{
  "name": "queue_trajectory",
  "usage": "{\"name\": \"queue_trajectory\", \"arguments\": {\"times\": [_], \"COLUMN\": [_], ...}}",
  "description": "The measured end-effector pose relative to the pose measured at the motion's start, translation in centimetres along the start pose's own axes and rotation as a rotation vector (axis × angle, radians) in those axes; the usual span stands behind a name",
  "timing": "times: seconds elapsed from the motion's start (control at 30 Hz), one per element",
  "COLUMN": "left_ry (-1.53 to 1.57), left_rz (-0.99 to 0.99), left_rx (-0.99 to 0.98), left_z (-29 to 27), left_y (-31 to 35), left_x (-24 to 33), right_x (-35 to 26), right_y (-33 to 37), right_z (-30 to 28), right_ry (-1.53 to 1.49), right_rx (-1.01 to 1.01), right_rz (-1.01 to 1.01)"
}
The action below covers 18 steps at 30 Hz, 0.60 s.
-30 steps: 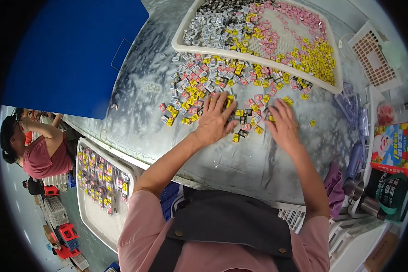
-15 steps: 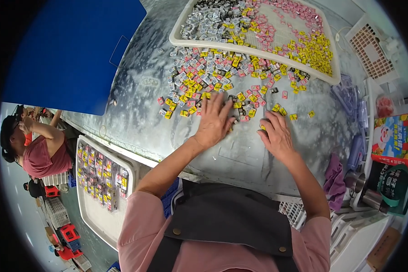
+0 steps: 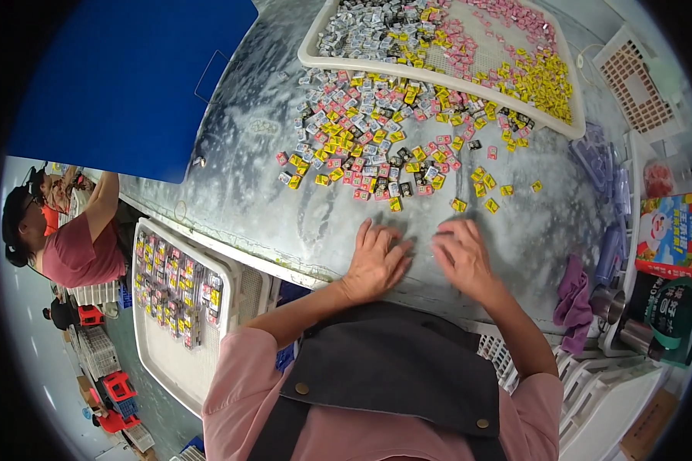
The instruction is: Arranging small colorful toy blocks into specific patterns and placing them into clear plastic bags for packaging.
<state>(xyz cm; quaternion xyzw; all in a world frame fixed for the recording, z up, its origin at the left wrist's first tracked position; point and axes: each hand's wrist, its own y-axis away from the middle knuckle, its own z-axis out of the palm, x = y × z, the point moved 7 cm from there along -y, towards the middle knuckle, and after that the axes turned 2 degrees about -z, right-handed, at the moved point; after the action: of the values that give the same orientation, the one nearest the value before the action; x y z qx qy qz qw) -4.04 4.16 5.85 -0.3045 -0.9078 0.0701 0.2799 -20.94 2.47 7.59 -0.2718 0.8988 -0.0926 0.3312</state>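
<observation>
My left hand rests low over the grey worktop, fingers slightly bent and apart, with nothing in them. Beside it, across a small gap, my right hand is likewise open and empty, its fingers curving toward the left one. Just beyond both hands spreads a loose heap of small printed blocks in yellow, pink, black and white. A few yellow blocks lie apart from it, nearest my right hand. Behind the heap, a large white tray holds many more blocks, partly grouped by colour.
A big blue panel covers the far left. Below it, a white tray carries clear packs of blocks. A person in a dark pink top works at the left. A purple cloth, metal cup and colourful box stand right.
Both hands have drawn back toward my body, off the edge of the heap. Several yellow blocks now lie uncovered where the hands were. The person at the left has moved an arm.
</observation>
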Motion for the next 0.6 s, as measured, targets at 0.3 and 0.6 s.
{"name": "queue_trajectory", "arguments": {"times": [0.3, 0.6], "left_ry": [-0.226, -0.245], "left_rz": [-0.12, -0.028], "left_rx": [0.07, 0.111], "left_z": [-0.1, 1.0], "left_y": [-6.2, -7.3], "left_x": [-3.9, -2.3], "right_x": [4.4, 4.7], "right_y": [-3.2, -5.1], "right_z": [0.6, 2.6], "right_ry": [0.2, 0.072], "right_rx": [-0.019, -0.032], "right_rz": [0.237, 0.375]}}
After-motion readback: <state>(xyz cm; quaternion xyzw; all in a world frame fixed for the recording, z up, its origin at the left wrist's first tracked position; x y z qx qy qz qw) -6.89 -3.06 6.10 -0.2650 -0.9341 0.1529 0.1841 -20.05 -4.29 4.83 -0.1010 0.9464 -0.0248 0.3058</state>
